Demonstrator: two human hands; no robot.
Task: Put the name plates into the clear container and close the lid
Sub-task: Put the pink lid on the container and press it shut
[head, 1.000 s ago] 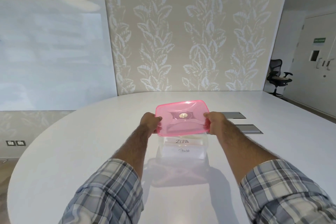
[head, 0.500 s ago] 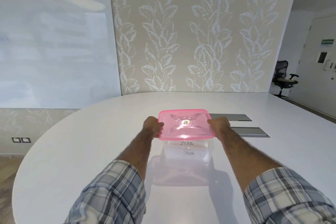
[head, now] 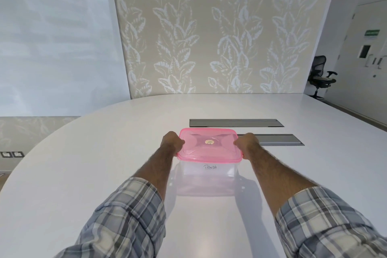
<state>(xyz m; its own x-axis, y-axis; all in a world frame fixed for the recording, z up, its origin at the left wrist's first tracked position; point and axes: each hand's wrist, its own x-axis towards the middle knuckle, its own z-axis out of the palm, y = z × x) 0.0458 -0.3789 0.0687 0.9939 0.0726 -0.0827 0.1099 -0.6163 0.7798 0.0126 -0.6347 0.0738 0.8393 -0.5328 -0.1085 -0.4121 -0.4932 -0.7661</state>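
Note:
A clear container stands on the white table in front of me. A pink see-through lid lies flat on top of it. Through the front wall I read a name plate marked "PANDA"; other plates inside are hidden by the lid. My left hand grips the lid's left edge and my right hand grips its right edge, both with fingers curled over the rim.
Two grey recessed cable hatches sit in the table just beyond and right of the container. A whiteboard leans on the patterned wall. An office chair stands by a door at far right.
Both hands have lowered the pink lid from a tilted position above the container down onto its rim. The "ZEBRA" plate is now covered by the lid.

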